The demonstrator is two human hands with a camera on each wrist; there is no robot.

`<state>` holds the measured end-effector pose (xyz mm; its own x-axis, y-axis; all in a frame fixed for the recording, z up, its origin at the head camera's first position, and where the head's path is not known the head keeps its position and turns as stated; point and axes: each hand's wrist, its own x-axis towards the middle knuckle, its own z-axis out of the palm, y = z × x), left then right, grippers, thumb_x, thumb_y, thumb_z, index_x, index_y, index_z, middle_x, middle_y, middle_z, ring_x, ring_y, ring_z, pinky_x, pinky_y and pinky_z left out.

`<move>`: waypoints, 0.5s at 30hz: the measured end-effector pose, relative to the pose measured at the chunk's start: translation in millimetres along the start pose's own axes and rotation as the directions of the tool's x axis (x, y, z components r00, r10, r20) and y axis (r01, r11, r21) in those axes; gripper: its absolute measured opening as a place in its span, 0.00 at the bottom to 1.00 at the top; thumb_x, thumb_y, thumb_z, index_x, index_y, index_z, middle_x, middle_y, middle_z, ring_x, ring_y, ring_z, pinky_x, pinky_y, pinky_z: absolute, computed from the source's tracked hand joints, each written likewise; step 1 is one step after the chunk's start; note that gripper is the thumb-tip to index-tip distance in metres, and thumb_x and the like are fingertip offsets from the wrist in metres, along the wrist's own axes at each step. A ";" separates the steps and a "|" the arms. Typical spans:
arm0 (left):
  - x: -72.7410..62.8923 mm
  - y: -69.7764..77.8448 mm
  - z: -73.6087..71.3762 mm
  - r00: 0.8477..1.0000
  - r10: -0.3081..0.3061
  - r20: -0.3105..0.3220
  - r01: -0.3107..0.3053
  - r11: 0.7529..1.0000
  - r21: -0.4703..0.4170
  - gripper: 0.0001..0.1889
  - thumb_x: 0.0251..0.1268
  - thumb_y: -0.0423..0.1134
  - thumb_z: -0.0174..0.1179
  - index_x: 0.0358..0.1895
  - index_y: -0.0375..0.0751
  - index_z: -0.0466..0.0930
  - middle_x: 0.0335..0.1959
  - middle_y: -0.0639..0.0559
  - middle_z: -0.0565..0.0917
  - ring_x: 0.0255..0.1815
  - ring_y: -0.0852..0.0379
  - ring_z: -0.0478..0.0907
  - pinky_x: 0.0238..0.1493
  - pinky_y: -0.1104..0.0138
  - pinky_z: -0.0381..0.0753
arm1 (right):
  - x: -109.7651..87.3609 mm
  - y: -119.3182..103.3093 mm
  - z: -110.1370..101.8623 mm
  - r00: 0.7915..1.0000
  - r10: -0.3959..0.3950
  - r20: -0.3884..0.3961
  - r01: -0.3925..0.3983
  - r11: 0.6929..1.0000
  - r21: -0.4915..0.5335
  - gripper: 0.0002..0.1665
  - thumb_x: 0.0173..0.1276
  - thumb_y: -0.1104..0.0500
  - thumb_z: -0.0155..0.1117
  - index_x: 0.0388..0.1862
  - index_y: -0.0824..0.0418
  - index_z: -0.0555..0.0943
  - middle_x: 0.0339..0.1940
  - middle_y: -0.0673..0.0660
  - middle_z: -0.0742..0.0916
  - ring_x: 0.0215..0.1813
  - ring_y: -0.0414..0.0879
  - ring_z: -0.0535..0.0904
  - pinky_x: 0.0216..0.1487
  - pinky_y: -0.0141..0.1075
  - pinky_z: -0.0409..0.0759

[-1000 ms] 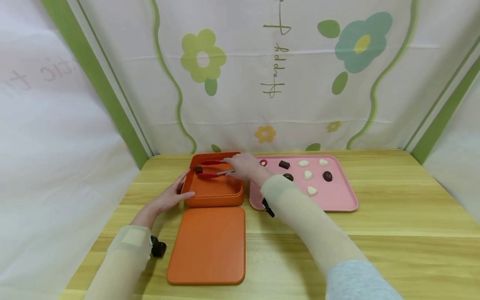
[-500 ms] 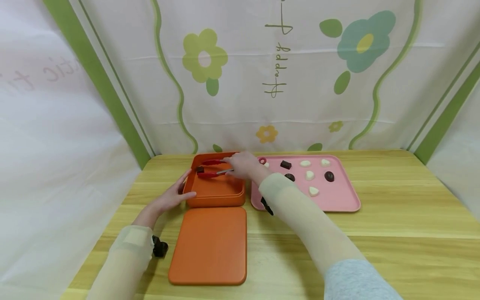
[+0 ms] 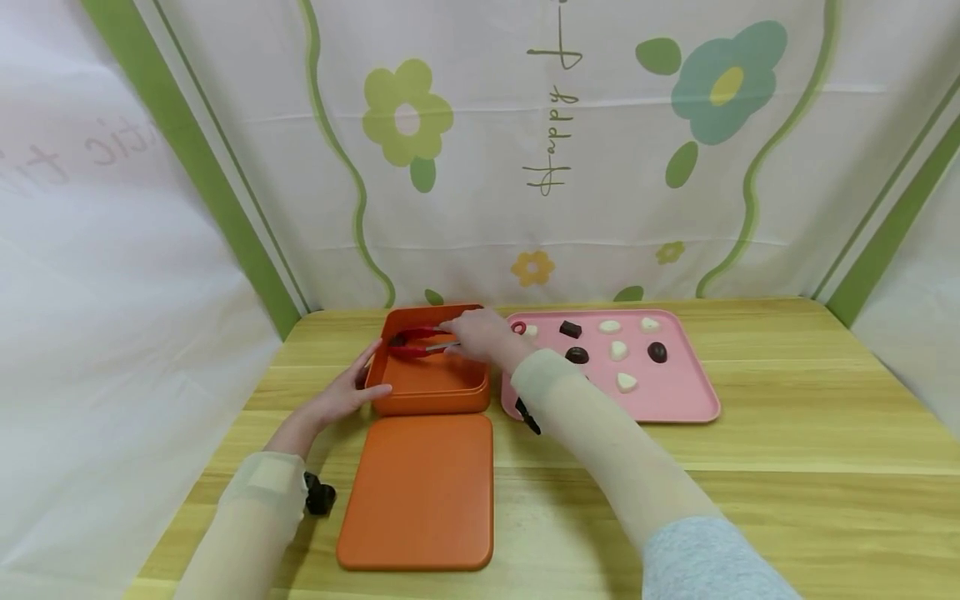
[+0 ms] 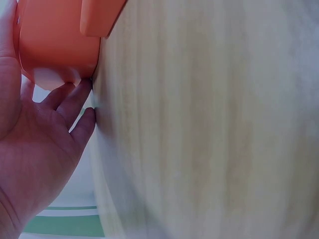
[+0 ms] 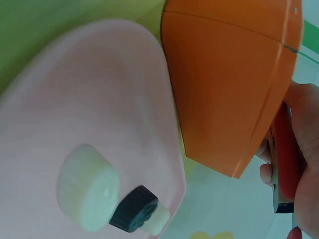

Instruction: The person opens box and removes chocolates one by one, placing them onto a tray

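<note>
My right hand (image 3: 480,337) grips a pair of red-tipped tongs (image 3: 412,351) that reach into the orange box (image 3: 435,402). The tong tips lie either side of a small dark chocolate piece (image 3: 396,340) near the box's left wall. Past the hand, the red ring end of the tongs shows over the tray. In the right wrist view the hand holds the red tongs handle (image 5: 288,154) beyond the box. My left hand (image 3: 339,395) rests at the box's left side, thumb at the near corner and fingers along the wall. Its fingertips touch the box (image 4: 57,52) in the left wrist view.
Right of the box lies a pink tray (image 3: 675,402) with several white pieces (image 3: 618,351) and dark pieces (image 3: 657,352). An orange lid (image 3: 420,492) lies flat in front of the box on the wooden table (image 3: 810,417). A patterned curtain (image 3: 480,208) hangs behind.
The tongs have shifted slightly left, and their tips have drawn closer together around the dark chocolate piece. The left hand, box and lid stay in place.
</note>
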<state>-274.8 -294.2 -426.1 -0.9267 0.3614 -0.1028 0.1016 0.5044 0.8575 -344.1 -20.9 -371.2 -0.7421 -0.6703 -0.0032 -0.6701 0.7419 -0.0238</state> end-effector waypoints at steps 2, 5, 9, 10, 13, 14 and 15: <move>0.1 0.6 0.7 1.000 -0.002 0.002 0.002 1.000 -0.003 0.47 0.71 0.42 0.59 0.80 0.54 0.33 0.74 0.27 0.51 0.72 0.32 0.52 0.69 0.42 0.50 | -0.4 0.5 1.3 1.000 0.005 -0.004 -0.005 1.000 0.003 0.29 0.69 0.44 0.63 0.67 0.52 0.76 0.47 0.51 0.86 0.45 0.46 0.79 0.53 0.39 0.77; 0.6 0.9 1.5 1.000 -0.003 0.003 0.003 1.000 -0.005 0.46 0.71 0.42 0.59 0.80 0.54 0.33 0.74 0.27 0.51 0.72 0.32 0.53 0.69 0.42 0.51 | -1.1 1.2 2.1 1.000 -0.001 -0.011 0.001 1.000 -0.002 0.29 0.70 0.45 0.63 0.67 0.52 0.76 0.49 0.52 0.86 0.46 0.46 0.80 0.53 0.38 0.77; 0.9 0.5 1.7 1.000 -0.008 0.005 0.008 1.000 -0.007 0.46 0.71 0.41 0.59 0.80 0.55 0.33 0.74 0.27 0.51 0.72 0.31 0.53 0.69 0.41 0.51 | -3.5 2.4 0.0 1.000 -0.013 -0.010 0.013 1.000 -0.012 0.29 0.70 0.45 0.62 0.67 0.52 0.76 0.51 0.51 0.86 0.49 0.46 0.81 0.55 0.39 0.77; 0.8 0.5 1.6 1.000 -0.009 0.006 0.009 1.000 -0.005 0.46 0.71 0.41 0.58 0.80 0.56 0.33 0.74 0.27 0.51 0.72 0.31 0.54 0.69 0.41 0.51 | -4.4 2.8 -0.9 1.000 -0.014 -0.008 0.014 1.000 -0.010 0.29 0.70 0.45 0.62 0.67 0.52 0.76 0.52 0.52 0.86 0.50 0.47 0.80 0.56 0.39 0.76; -0.6 1.7 1.3 1.000 -0.014 0.000 0.014 1.000 0.007 0.46 0.72 0.41 0.58 0.80 0.55 0.33 0.73 0.26 0.53 0.71 0.31 0.55 0.69 0.41 0.51 | -7.8 5.0 -4.5 1.000 -0.011 -0.011 0.011 1.000 -0.003 0.29 0.70 0.46 0.62 0.68 0.53 0.75 0.54 0.52 0.85 0.52 0.47 0.80 0.58 0.40 0.75; -1.3 1.8 1.1 1.000 -0.015 -0.003 0.015 1.000 0.013 0.46 0.72 0.40 0.58 0.80 0.55 0.33 0.73 0.26 0.53 0.71 0.31 0.55 0.69 0.41 0.51 | -9.2 5.8 -5.9 1.000 -0.010 -0.015 0.010 1.000 -0.001 0.29 0.70 0.46 0.62 0.68 0.53 0.75 0.54 0.53 0.85 0.52 0.47 0.80 0.59 0.40 0.75; -1.9 2.2 0.9 1.000 -0.015 -0.006 0.016 1.000 0.016 0.46 0.72 0.40 0.58 0.80 0.55 0.33 0.73 0.26 0.53 0.71 0.31 0.54 0.69 0.41 0.51 | -10.9 6.5 -7.6 1.000 -0.012 -0.020 0.012 1.000 -0.003 0.29 0.70 0.46 0.62 0.68 0.53 0.75 0.54 0.53 0.85 0.52 0.48 0.80 0.58 0.40 0.75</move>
<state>-272.5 -293.0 -424.5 -0.9303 0.3489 -0.1130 0.0932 0.5228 0.8473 -340.6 -8.7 -363.8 -0.7345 -0.6784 0.0176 -0.6786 0.7342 -0.0213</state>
